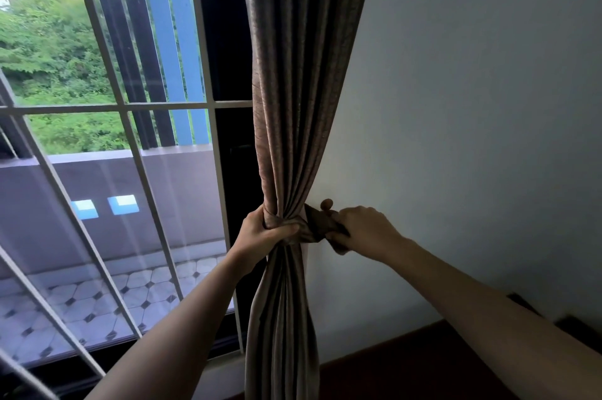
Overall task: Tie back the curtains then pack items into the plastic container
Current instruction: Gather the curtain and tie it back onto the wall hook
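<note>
My left hand (264, 234) grips the gathered curtain (293, 99) at its narrowest point, fingers curled tight round the folds. Just beside it, my right hand (362, 230) clutches the dark tieback (317, 224), which stretches from the curtain toward the wall (472, 106).

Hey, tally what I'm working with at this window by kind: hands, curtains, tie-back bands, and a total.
Hands: 2, the left hand and the right hand
Curtains: 1, the curtain
Tie-back bands: 1, the tie-back band
Total: 4
</note>
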Tool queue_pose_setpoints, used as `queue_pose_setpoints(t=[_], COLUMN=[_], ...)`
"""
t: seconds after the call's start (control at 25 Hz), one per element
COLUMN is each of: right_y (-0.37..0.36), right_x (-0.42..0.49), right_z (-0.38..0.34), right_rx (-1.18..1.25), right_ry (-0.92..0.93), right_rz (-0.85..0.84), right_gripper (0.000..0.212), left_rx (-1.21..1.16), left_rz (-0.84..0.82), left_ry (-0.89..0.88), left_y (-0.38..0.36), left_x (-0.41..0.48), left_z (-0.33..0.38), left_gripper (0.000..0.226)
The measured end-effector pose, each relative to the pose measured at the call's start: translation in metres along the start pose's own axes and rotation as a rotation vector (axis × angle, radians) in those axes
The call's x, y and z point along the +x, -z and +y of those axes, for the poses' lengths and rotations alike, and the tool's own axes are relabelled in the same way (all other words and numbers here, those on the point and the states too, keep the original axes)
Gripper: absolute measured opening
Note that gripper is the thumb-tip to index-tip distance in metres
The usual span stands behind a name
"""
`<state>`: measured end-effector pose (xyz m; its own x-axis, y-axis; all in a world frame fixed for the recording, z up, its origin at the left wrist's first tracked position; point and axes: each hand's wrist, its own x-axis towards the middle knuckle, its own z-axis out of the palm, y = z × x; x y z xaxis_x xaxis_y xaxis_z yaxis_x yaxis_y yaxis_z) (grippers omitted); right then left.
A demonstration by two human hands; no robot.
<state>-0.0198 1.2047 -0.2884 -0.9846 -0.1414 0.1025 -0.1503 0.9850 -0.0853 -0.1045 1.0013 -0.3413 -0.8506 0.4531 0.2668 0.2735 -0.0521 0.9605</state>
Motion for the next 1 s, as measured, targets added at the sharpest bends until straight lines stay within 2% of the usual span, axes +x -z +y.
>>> queue_pose_setpoints(t=[0.24,0.44,0.6,0.72,0.84,1.0], right_y=[-0.004,0.003,-0.013,-0.023,-0.025,-0.031], right_x=[-0.01,-0.011,-0.018,-0.02,-0.02,-0.02], right_z=[-0.032,-0.029,-0.049,-0.06,-0.06,-0.07], right_rx=[0.172,0.277,0.478,0.711,0.894,0.896], right_ry=[-0.123,-0.032,-0.071,-0.161,-0.211,-0.199], right_rz=[0.068,-0.027,0.018,0.037,0.098,0.124], right_gripper=[0.018,0.013,0.009,0.037,0.02,0.015], left_rx=[0.018,0.091,0.164,0.228,0.253,0.262], left_rz=[0.028,0.08,0.193,0.257,0.266,0.266], left_ry=[0.017,0.029,0.042,0.043,0.033,0.039], left_y=[-0.001,0.004,-0.005,-0.01,-0.01,-0.011], left_x=[-0.001,0.0,0.001,-0.002,-0.001,0.001], left_z=[0.002,0.004,0.006,0.011,0.011,0.009], left_gripper=[0.035,0.032,0.027,0.022,0.021,0.018])
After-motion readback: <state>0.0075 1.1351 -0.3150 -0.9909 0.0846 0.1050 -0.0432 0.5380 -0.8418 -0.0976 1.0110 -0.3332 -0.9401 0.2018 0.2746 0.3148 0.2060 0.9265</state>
